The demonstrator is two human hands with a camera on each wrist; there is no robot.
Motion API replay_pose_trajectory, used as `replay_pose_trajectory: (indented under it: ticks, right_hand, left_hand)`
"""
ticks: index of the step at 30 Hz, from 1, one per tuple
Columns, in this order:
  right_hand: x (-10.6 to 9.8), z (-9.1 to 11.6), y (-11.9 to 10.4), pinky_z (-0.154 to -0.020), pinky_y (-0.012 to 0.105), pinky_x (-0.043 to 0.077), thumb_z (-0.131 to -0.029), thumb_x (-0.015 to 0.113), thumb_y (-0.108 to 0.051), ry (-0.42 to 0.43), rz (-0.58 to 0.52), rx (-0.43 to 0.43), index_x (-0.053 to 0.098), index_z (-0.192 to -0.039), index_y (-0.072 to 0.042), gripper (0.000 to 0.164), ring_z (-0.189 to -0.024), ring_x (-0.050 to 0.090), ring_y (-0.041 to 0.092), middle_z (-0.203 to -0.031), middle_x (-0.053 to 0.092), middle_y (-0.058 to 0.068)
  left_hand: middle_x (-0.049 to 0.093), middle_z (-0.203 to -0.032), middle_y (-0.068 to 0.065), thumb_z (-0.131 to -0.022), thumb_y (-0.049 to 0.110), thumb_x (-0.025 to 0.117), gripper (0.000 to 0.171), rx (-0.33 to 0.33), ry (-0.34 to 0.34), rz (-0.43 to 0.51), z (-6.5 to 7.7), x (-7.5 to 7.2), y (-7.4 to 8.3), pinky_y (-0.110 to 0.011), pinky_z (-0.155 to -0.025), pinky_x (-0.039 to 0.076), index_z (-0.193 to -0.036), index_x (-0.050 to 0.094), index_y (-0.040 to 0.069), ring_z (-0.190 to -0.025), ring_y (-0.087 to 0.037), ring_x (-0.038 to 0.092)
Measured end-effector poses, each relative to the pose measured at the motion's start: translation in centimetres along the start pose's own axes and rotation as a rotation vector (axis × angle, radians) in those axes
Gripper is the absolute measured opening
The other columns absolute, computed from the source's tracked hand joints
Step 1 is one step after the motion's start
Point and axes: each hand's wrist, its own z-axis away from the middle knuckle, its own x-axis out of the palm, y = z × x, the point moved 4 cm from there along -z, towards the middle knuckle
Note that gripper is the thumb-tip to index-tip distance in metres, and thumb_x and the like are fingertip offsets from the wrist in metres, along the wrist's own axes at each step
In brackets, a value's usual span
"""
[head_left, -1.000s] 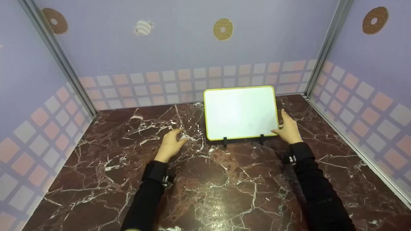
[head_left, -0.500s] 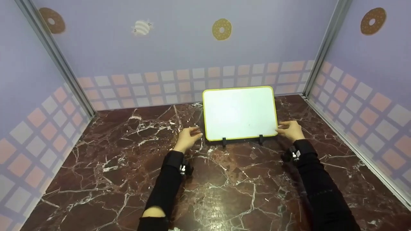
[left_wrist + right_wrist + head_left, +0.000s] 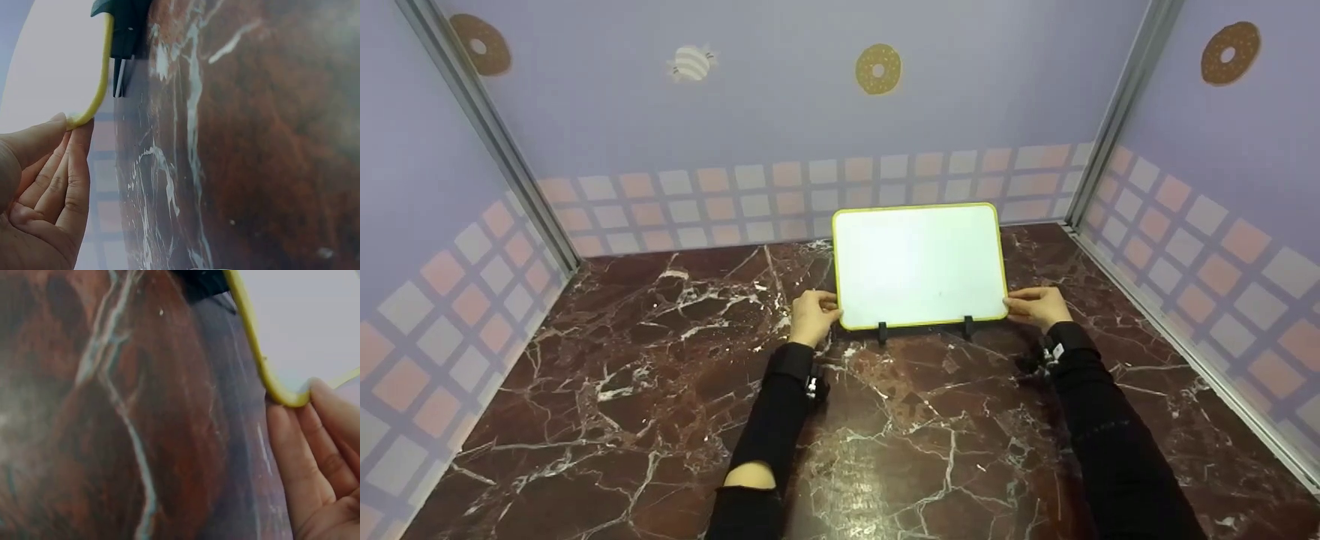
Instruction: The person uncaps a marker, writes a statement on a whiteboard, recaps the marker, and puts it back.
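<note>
A whiteboard (image 3: 919, 266) with a yellow frame leans back on a black stand (image 3: 883, 332), whose two front hooks catch its lower edge. My left hand (image 3: 811, 316) pinches the lower left corner, thumb in front and fingers behind, as the left wrist view shows with the yellow rim (image 3: 103, 84) between them. At the lower right corner my right hand (image 3: 1041, 307) grips the frame the same way. In the right wrist view its thumb lies on the white face and its fingers (image 3: 292, 455) pass behind the yellow edge.
A dark red marble-patterned table (image 3: 675, 420) with white veins spreads under everything. Purple wall panels (image 3: 765, 97) with pink and white squares enclose it at the back and on both sides, joined by grey metal corner posts (image 3: 1121, 112).
My left hand has moved right and taken hold of the board's lower left corner. My right hand's fingers have closed in on the right corner. The board stays on its stand.
</note>
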Motion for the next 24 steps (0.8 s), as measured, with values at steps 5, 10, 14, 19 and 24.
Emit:
replay_pose_trajectory:
  ticks: [5, 10, 14, 19, 24]
  right_hand:
    - [-0.3, -0.5, 0.4, -0.072, 0.022, 0.063, -0.093, 0.063, 0.005, -0.004, -0.014, 0.010, 0.045, -0.130, 0.026, 0.047, -0.070, 0.071, 0.007, -0.076, 0.070, -0.006]
    - [-0.7, -1.3, 1.3, -0.072, 0.022, 0.063, -0.092, 0.065, 0.003, -0.016, -0.030, 0.026, 0.052, -0.126, 0.022, 0.041, -0.070, 0.072, 0.007, -0.077, 0.070, -0.006]
    - [-1.1, -1.7, 2.1, -0.073, 0.022, 0.062, -0.092, 0.067, 0.001, -0.035, -0.014, 0.027, 0.064, -0.116, 0.010, 0.026, -0.071, 0.071, 0.006, -0.079, 0.069, -0.008]
    - [-1.1, -1.5, 2.4, -0.073, 0.023, 0.063, -0.092, 0.066, 0.002, -0.085, -0.033, 0.012, 0.071, -0.100, -0.001, 0.010, -0.073, 0.071, 0.008, -0.081, 0.070, -0.007]
    - [-0.7, -0.9, 2.2, -0.074, 0.025, 0.063, -0.092, 0.064, 0.006, -0.149, -0.066, -0.004, 0.069, -0.095, 0.001, 0.007, -0.073, 0.071, 0.010, -0.079, 0.071, -0.002]
  left_hand:
    - [0.075, -0.096, -0.019, -0.084, 0.002, 0.076, 0.022, 0.001, 0.003, -0.028, -0.3, 0.0, 0.1, -0.040, -0.084, 0.060, -0.106, 0.073, -0.005, -0.090, -0.031, 0.072]
    - [0.075, -0.096, -0.020, -0.085, 0.002, 0.075, 0.022, 0.003, -0.008, -0.038, -0.2, 0.0, 0.0, -0.041, -0.084, 0.060, -0.106, 0.072, -0.006, -0.090, -0.032, 0.072]
    - [0.074, -0.096, -0.020, -0.085, 0.001, 0.075, 0.021, 0.013, -0.013, -0.051, -0.2, -0.2, 0.0, -0.040, -0.084, 0.060, -0.105, 0.073, -0.006, -0.090, -0.032, 0.072]
    - [0.074, -0.097, -0.021, -0.085, 0.000, 0.075, 0.021, 0.017, -0.039, -0.061, 0.0, -0.6, 0.0, -0.040, -0.085, 0.060, -0.105, 0.073, -0.007, -0.091, -0.033, 0.072]
    - [0.074, -0.096, -0.022, -0.084, -0.001, 0.075, 0.021, 0.029, -0.069, -0.065, 0.3, -1.2, -0.1, -0.039, -0.083, 0.061, -0.103, 0.073, -0.008, -0.091, -0.033, 0.073]
